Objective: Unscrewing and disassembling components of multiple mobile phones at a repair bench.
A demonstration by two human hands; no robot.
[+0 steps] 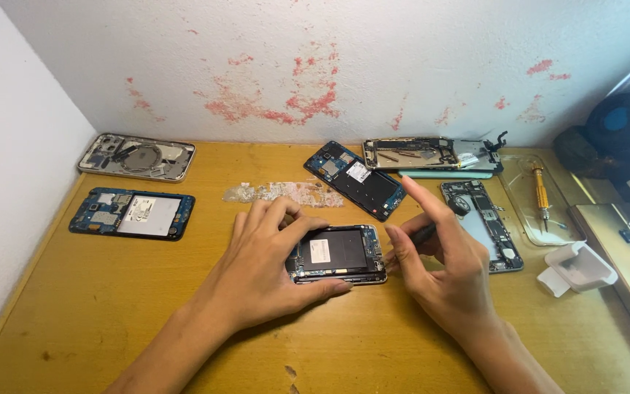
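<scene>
Left hand (pixel 260 266) clamps the opened black phone frame (pixel 338 253) by its edges; right hand (pixel 439 259) pinches a thin dark tool (pixel 424 233) beside it, with bare wooden desk (pixel 96 306) nearer

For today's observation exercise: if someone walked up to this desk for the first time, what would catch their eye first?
First, the two hands at the desk's centre: the left hand steadies an opened phone while the right hand holds a dark tool at its right edge. Next, more stripped phones scattered behind, such as a blue one at left. Then the wall with its red blotches.
</scene>
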